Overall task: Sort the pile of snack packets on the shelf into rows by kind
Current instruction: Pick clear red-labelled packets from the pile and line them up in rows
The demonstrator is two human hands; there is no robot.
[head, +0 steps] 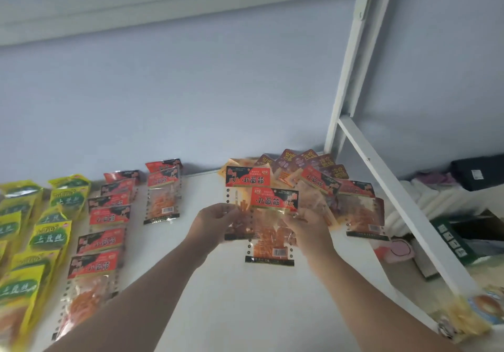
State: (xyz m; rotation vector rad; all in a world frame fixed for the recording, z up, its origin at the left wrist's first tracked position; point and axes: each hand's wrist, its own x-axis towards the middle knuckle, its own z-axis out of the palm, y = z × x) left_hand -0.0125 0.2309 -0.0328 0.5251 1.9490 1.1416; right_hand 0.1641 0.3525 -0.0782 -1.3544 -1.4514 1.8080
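Two bare forearms (136, 297) are reaching in from the lower edge, carrying the left hand (218, 216) and the right hand (308, 225) above the white shelf (231, 305).

Each hand is pinching one packet by its side edge. The left hand is holding the rear packet (246, 180). The right hand is holding the front packet (272, 242), which is overlapping the rear one. Both red labels are showing 小面筋 in black.

Step in hand, as judged: two packets of one kind are being drawn from the unsorted pile (327, 185), which is lying just behind and to the right of the hands.

The pile is holding further red packets, plus brown packets whose writing appears to begin 冷吃. Blur is preventing a firm reading.

The next move is calling for a carry to the left, to the red rows (106, 215), where matching 小面筋 packets are lying overlapped. Each new packet should be laid label-up, in line.

Further left, yellow-green packets (51, 237) marked 土豆丝 are lying in their own rows.
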